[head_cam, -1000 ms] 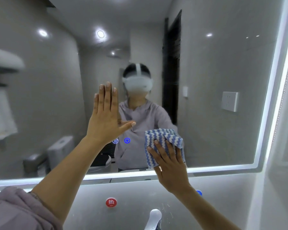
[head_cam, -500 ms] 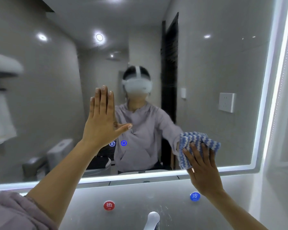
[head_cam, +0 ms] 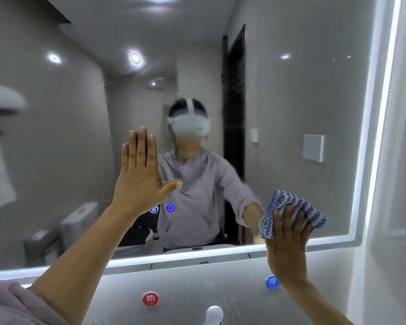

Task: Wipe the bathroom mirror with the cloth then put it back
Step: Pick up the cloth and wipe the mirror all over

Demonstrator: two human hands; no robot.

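The bathroom mirror (head_cam: 291,102) fills most of the view, framed by a lit strip along its bottom and right edges. My right hand (head_cam: 287,242) presses a folded blue-and-white striped cloth (head_cam: 291,207) flat against the glass near the mirror's lower right corner. My left hand (head_cam: 141,174) rests flat on the mirror left of centre, fingers straight and pointing up, thumb spread to the right, holding nothing.
Below the mirror, the wall carries a red hot-water sticker (head_cam: 150,298) and a blue cold-water sticker (head_cam: 272,282). A chrome tap (head_cam: 213,315) rises at the bottom edge. Two blue touch icons (head_cam: 170,208) glow on the glass. A white wall (head_cam: 396,207) stands right of the mirror.
My right hand has slid the cloth to the right along the mirror's lower part, from near the centre to the lower right corner. My left hand has stayed flat on the glass.
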